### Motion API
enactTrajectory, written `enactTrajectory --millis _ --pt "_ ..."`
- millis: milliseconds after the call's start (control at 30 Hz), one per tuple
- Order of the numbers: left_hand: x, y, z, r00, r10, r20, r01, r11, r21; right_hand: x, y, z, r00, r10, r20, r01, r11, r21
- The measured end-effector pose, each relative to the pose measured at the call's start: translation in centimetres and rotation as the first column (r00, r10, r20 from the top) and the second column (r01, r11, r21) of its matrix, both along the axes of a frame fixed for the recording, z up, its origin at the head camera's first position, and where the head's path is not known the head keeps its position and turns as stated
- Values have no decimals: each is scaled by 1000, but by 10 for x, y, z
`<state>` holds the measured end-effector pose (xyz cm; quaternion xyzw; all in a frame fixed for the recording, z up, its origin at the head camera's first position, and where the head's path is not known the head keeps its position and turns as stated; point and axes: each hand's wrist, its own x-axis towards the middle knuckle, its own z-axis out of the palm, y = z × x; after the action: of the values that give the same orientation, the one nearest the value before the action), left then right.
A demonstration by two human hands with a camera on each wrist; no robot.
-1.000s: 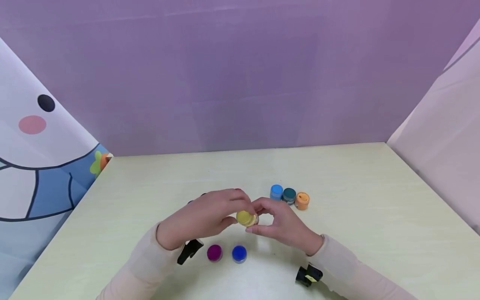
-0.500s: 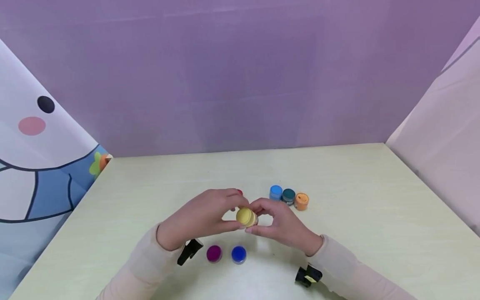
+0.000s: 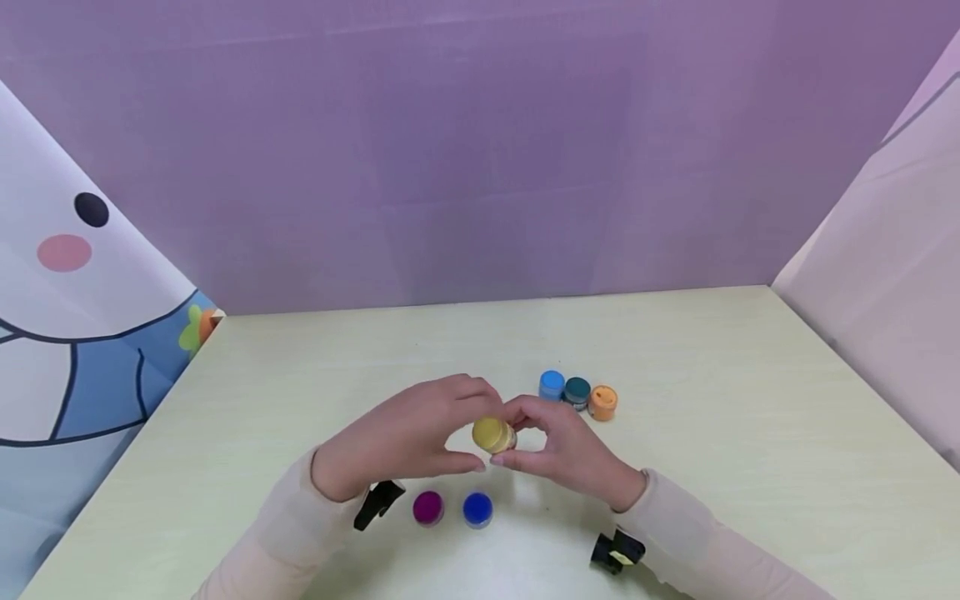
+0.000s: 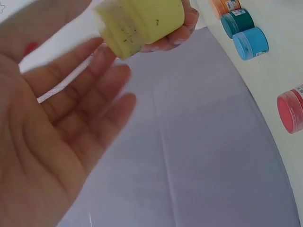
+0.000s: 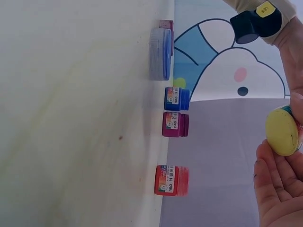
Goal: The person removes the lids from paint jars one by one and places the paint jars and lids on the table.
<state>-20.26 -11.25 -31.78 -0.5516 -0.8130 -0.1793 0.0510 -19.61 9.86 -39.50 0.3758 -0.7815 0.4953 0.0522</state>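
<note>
A small yellow paint jar (image 3: 492, 435) is held above the table, tilted with its lid toward the left hand. The right hand (image 3: 558, 446) pinches it between thumb and fingers. In the right wrist view the jar's yellow round base (image 5: 282, 132) faces the camera. The left hand (image 3: 420, 425) is around the lid end, its thumb apart from the jar and its fingertips close to the lid. From the left wrist, the left fingers (image 4: 102, 106) look spread and loosely straight beside the yellow jar (image 4: 142, 23).
Light blue (image 3: 552, 385), dark green (image 3: 577, 392) and orange (image 3: 603, 402) jars stand together behind the right hand. Magenta (image 3: 428, 507) and blue (image 3: 477, 509) jars stand near the front. The right wrist view shows a red jar (image 5: 171, 180) among others along the table.
The left thumb has moved down and away from the jar, widening the left hand's grasp. A red jar glimpsed behind the left fingers is now hidden in the head view. The right hand stays nearly still.
</note>
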Motion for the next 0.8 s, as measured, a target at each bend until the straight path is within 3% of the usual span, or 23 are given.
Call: enactTrajectory --millis 100,233,600,733,800 --pt "0 0 -1 995 -86 -52 87 996 17 3 -2 5 1000 -19 21 19 1000 23" --pt "0 1 -3 987 -121 -109 126 991 39 6 -3 10 1000 -17 24 17 1000 26" --pt "0 2 -5 995 -48 -88 50 998 28 -1 0 -6 1000 15 1 -15 1000 -4" --pt "-1 3 -5 994 1 -107 3 999 39 -2 0 -6 1000 19 -18 -20 1000 -7" --pt "-1 3 -5 992 41 -116 -37 999 36 2 -1 3 1000 16 -19 -16 1000 -7"
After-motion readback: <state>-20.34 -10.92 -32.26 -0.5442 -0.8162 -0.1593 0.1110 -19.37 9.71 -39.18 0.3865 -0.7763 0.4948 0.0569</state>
